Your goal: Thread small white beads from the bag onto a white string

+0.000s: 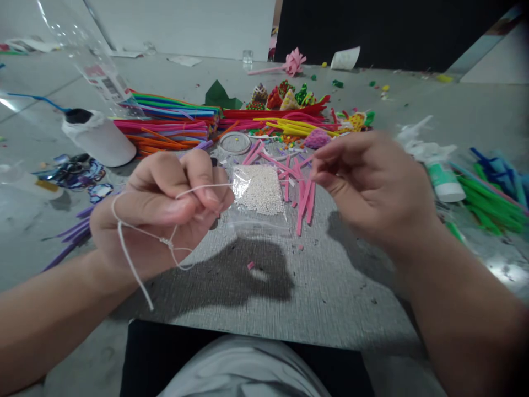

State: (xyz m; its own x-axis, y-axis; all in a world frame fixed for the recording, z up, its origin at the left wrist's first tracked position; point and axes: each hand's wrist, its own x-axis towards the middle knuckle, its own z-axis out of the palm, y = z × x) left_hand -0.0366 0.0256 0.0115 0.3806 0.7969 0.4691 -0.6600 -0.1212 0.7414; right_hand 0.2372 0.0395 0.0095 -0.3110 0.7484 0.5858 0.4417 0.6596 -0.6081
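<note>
A thin white cord [202, 188] runs between my two hands above the table. My left hand [169, 215] is closed, pinching the cord between thumb and fingers. One loop goes round the thumb, a small knot hangs below the palm, and a thicker loose end dangles past the wrist. My right hand [367, 193], slightly blurred, pinches the cord's other stretch between thumb and forefinger. Behind and between the hands lies a clear zip bag [260, 190] full of small white beads. Pink strips [303, 201] lie just left of my right hand.
A white bottle with a dark cap [99, 135] and a clear plastic bottle [95, 66] stand at the left. Bundles of coloured pipe cleaners [177, 118] lie across the back. On the right are a white-and-green bottle [444, 176] and green pipe cleaners [487, 204]. A pink paper flower [294, 62] lies farther off.
</note>
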